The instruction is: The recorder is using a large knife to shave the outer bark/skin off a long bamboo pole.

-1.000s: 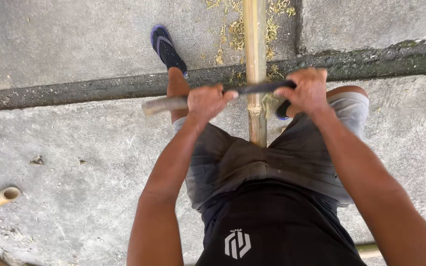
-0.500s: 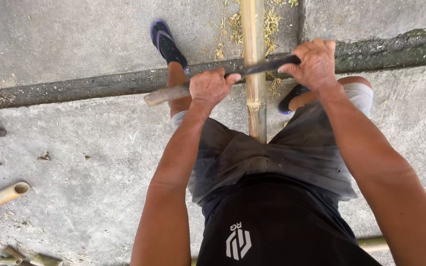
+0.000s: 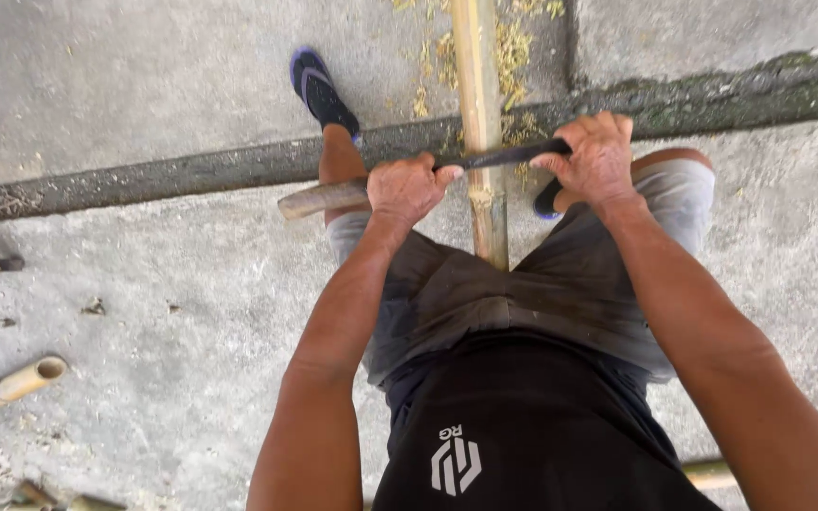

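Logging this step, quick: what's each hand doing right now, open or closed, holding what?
Left hand: closed around the wooden handle of the knife.
Right hand: closed over the blade's far end, across the bamboo pole.

both arms reach forward, left hand [image 3: 409,187] and right hand [image 3: 598,156] fisted, knuckles up.

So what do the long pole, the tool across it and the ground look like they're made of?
Pole: bamboo, pale yellow, matte, with a visible node ring. Tool: a dark blade, probably metal, with a light handle that looks like wood or bamboo. Ground: rough grey concrete, speckled and stained.
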